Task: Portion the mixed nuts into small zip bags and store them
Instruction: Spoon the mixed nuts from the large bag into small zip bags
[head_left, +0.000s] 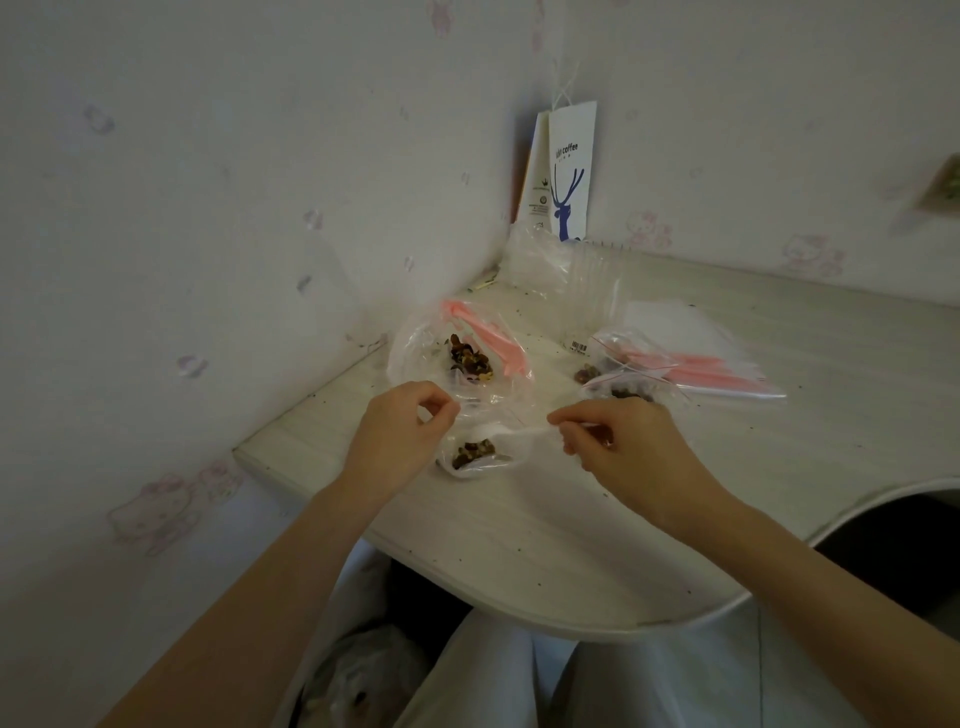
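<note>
Here, a small clear zip bag of mixed nuts (475, 453) rests on the pale wood-grain bench (519, 545), which is speckled with crumbs. The left grip (400, 431) pinches one end of the bag's top edge and the right grip (618, 447) pinches the other. Just behind that bag sits a larger clear plastic bag of nuts (467, 358). Behind and to its right lies a stack of pink-striped zip bags (717, 374). Far behind it, a white paper coffee bag with a blue deer (569, 176) leans where 2 walls of cartoon-cat wallpaper (156, 509) meet.
</note>
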